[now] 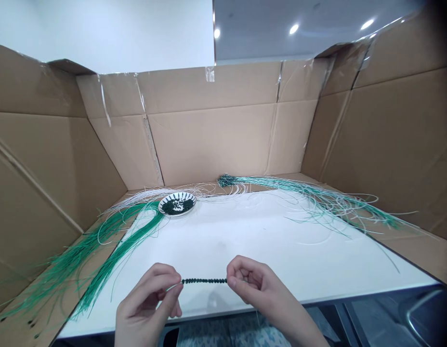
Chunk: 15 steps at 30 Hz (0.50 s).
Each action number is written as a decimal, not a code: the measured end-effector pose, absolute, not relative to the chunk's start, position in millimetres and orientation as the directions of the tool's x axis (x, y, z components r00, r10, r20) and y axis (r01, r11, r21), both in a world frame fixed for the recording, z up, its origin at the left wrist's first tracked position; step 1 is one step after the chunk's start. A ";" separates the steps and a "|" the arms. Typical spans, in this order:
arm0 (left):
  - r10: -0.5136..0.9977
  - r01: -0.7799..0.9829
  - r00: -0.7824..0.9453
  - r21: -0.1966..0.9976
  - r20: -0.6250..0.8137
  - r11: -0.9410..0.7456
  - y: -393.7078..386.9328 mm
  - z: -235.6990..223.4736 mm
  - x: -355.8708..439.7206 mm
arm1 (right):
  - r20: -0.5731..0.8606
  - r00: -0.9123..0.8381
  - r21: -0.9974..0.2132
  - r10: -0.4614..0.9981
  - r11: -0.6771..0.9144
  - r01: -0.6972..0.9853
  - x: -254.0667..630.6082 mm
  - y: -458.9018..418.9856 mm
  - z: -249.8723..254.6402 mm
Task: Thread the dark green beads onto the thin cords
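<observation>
Both of my hands are low in the middle of the head view, above the near edge of a white board. My left hand pinches one end of a short strand of dark green beads. My right hand pinches the other end, fingers curled in. The strand is stretched level between them. A small striped dish holding dark green beads sits farther back on the left of the board.
Bundles of green strings fan out at the left, and green and white strings spread across the back and right. Tall cardboard walls enclose the board on three sides.
</observation>
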<state>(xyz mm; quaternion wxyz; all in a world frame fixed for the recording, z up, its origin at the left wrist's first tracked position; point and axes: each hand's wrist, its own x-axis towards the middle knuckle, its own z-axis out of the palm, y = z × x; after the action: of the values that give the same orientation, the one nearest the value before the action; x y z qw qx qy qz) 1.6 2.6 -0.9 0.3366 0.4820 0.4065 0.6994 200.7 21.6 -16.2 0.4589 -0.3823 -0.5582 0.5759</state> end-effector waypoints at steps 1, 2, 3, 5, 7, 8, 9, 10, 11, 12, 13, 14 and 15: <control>0.852 -0.058 -0.319 0.889 0.415 -0.455 3.4 -1.2 0.5 | 0.069 -0.289 -0.994 0.955 0.042 -0.100 200.9 22.0 -17.6; 0.853 -0.053 -0.323 0.892 0.411 -0.450 3.9 -1.5 -0.5 | 0.066 -0.290 -0.994 0.955 0.039 -0.100 200.9 22.3 -18.8; 0.866 -0.064 -0.313 0.901 0.390 -0.429 4.1 -1.6 -1.4 | 0.063 -0.293 -0.994 0.954 0.035 -0.099 200.9 22.6 -19.7; 0.912 -0.094 -0.245 0.929 0.328 -0.359 3.4 -1.8 -3.5 | 0.056 -0.297 -0.995 0.953 0.028 -0.097 200.8 23.1 -19.9; 0.956 -0.104 -0.146 0.957 0.256 -0.272 2.2 -2.3 -6.1 | 0.051 -0.297 -0.995 0.953 0.024 -0.095 200.8 23.4 -18.1; 0.970 -0.104 -0.099 0.968 0.220 -0.230 1.7 -2.7 -7.6 | 0.050 -0.293 -0.995 0.955 0.024 -0.094 200.9 23.4 -16.8; 0.981 -0.105 -0.054 0.976 0.184 -0.189 1.5 -3.2 -9.2 | 0.051 -0.284 -0.995 0.957 0.025 -0.094 201.1 23.5 -15.7; 0.989 -0.108 -0.009 0.983 0.147 -0.147 1.5 -3.8 -10.6 | 0.054 -0.274 -0.995 0.960 0.028 -0.094 201.5 23.4 -14.7; 0.993 -0.115 0.039 0.988 0.112 -0.107 1.9 -4.5 -11.7 | 0.057 -0.263 -0.995 0.963 0.033 -0.094 202.0 23.4 -14.0; 0.992 -0.121 0.091 0.990 0.085 -0.073 2.6 -5.6 -12.3 | 0.059 -0.254 -0.995 0.965 0.035 -0.095 202.8 23.5 -13.4; 0.988 -0.130 0.143 0.991 0.063 -0.045 3.6 -7.0 -12.3 | 0.060 -0.248 -0.995 0.967 0.037 -0.097 203.7 23.6 -13.0; 0.980 -0.141 0.194 0.990 0.043 -0.016 4.8 -8.9 -11.6 | 0.061 -0.247 -0.994 0.967 0.038 -0.099 204.8 23.7 -12.5; 0.971 -0.153 0.239 0.988 0.023 0.015 6.3 -11.5 -10.1 | 0.063 -0.249 -0.994 0.967 0.038 -0.101 206.0 23.8 -11.8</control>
<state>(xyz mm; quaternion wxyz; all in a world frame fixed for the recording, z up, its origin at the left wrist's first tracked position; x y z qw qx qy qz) -10.1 6.3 -11.5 0.5929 0.5178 0.3947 0.4738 206.0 23.8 -11.8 0.4684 -0.3953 -0.5475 0.5697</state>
